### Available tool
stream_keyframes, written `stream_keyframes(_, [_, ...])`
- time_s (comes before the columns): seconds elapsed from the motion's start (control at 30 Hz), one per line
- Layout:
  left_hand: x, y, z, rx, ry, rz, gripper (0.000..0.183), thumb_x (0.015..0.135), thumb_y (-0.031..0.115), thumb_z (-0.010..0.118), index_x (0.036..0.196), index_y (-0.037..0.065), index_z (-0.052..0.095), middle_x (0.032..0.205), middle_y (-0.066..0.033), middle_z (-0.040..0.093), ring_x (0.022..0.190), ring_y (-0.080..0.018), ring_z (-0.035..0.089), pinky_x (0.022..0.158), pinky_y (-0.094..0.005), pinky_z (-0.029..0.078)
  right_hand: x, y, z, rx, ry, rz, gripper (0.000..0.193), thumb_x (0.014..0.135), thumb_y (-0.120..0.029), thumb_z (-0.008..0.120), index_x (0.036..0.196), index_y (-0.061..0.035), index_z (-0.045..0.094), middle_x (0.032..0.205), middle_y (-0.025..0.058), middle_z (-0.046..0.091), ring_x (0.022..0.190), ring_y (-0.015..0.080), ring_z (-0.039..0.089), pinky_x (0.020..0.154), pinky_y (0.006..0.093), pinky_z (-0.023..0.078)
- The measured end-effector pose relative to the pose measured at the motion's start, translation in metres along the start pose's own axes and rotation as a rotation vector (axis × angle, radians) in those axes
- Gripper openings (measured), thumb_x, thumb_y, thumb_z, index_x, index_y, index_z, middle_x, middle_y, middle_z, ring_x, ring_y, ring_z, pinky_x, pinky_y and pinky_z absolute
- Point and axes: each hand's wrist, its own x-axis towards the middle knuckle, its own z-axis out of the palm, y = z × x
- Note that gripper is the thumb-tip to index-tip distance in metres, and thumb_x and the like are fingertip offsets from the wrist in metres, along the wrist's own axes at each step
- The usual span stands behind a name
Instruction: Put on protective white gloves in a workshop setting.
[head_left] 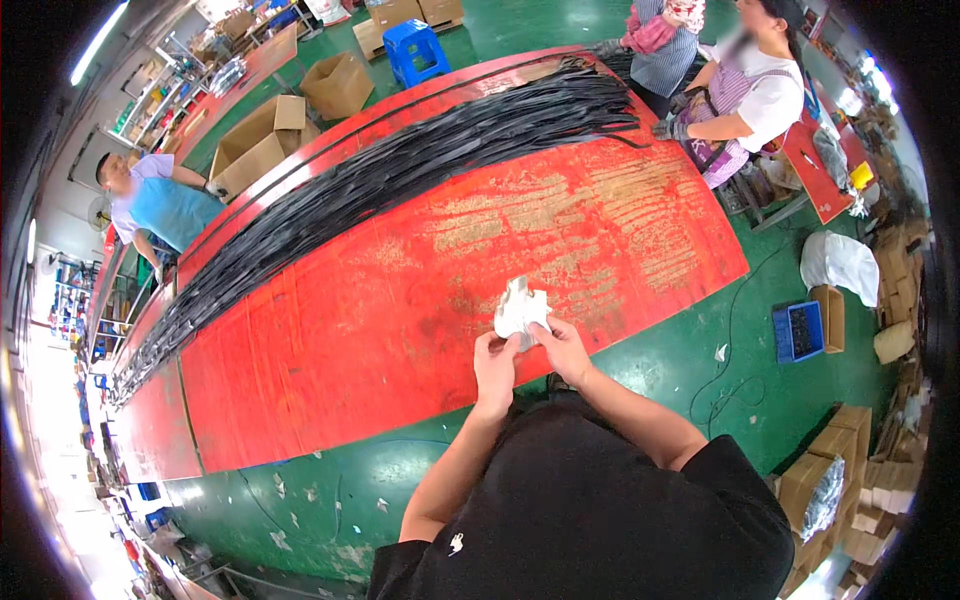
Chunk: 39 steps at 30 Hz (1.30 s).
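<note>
Standing at the near edge of the long red counter [400, 300], the person holds a crumpled white cloth [520, 308] up between both hands, just above the counter's near edge. The left hand [495, 362] is closed on the cloth's lower left corner, thumb and fingers pinching from below. The right hand [562, 345] pinches the lower right part, fingers curled over the fabric. Both grips are clenched on the cloth; neither is released.

The cloth rises up and away from the two grips, toward the far side, so its bulk sits beyond the fingertips rather than between the palms. It is bunched, with no clear long axis. Both hands are equally close, touching it; the right sits slightly farther in.

Farther off, a broad bundle of black straps [400, 170] runs lengthwise along the counter's far side, well apart from the hands. Other people work at the far left and far right ends. Cardboard boxes [262, 140] stand on the green floor [640, 370] beyond.
</note>
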Motion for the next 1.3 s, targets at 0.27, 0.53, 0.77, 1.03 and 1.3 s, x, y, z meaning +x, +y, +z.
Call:
stream_keyframes(0.27, [0.006, 0.003, 0.0, 0.499, -0.175, 0.497, 0.023, 0.094, 0.007, 0.065, 0.115, -0.002, 0.067, 0.11, -0.0119, 0.068, 0.104, -0.0213, 0.064, 0.091, -0.033, 0.051, 0.004, -0.003, -0.008, 0.059, -0.019, 0.052, 0.04, 0.109, -0.033, 0.049, 0.121, -0.0015, 0.07, 0.093, -0.0021, 0.067, 0.085, 0.007, 0.058, 0.079, 0.0256, 0.047])
stream_keyframes(0.53, [0.033, 0.002, -0.037, -0.298, 0.074, 0.201, 0.011, 0.105, 0.01, 0.054, 0.106, 0.002, 0.063, 0.089, 0.0033, 0.056, 0.082, -0.0054, 0.049, 0.075, -0.0232, 0.041, 0.003, -0.03, -0.012, 0.042, 0.092, 0.163, 0.052, 0.11, -0.042, 0.041, 0.123, 0.0003, 0.069, 0.092, 0.0003, 0.065, 0.081, 0.0093, 0.058, 0.076, 0.0267, 0.048])
stream_keyframes(0.77, [0.005, 0.024, -0.003, 0.166, -0.121, 0.165, 0.012, 0.102, 0.011, 0.058, 0.099, 0.002, 0.064, 0.085, 0.0023, 0.058, 0.08, -0.007, 0.053, 0.068, -0.0258, 0.043, 0.004, -0.006, 0.02, -0.116, -0.217, 0.029, 0.037, 0.102, -0.03, 0.064, 0.13, -0.0048, 0.063, 0.108, -0.0024, 0.066, 0.097, 0.007, 0.059, 0.086, 0.0259, 0.05])
stream_keyframes(1.03, [0.013, -0.02, -0.009, -0.009, -0.109, 0.12, 0.02, 0.104, 0.006, 0.05, 0.123, 0.003, 0.048, 0.104, -0.0171, 0.067, 0.094, -0.0193, 0.067, 0.078, -0.0322, 0.055, 0.008, 0.01, 0.0, -0.308, -0.401, 0.237, 0.036, 0.105, -0.037, 0.056, 0.117, -0.0062, 0.07, 0.091, -0.0025, 0.066, 0.085, 0.0082, 0.057, 0.077, 0.0295, 0.048])
stream_keyframes(1.3, [0.003, -0.02, -0.015, 0.576, -0.362, 0.531, 0.015, 0.096, 0.001, 0.054, 0.101, 0.004, 0.068, 0.092, -0.0108, 0.07, 0.087, -0.0222, 0.068, 0.077, -0.0352, 0.053, 0.017, 0.008, -0.029, -0.903, -0.196, 0.399, 0.042, 0.093, -0.04, 0.047, 0.111, -0.0129, 0.075, 0.103, 0.0183, 0.074, 0.098, 0.0326, 0.072, 0.088, 0.0453, 0.055])
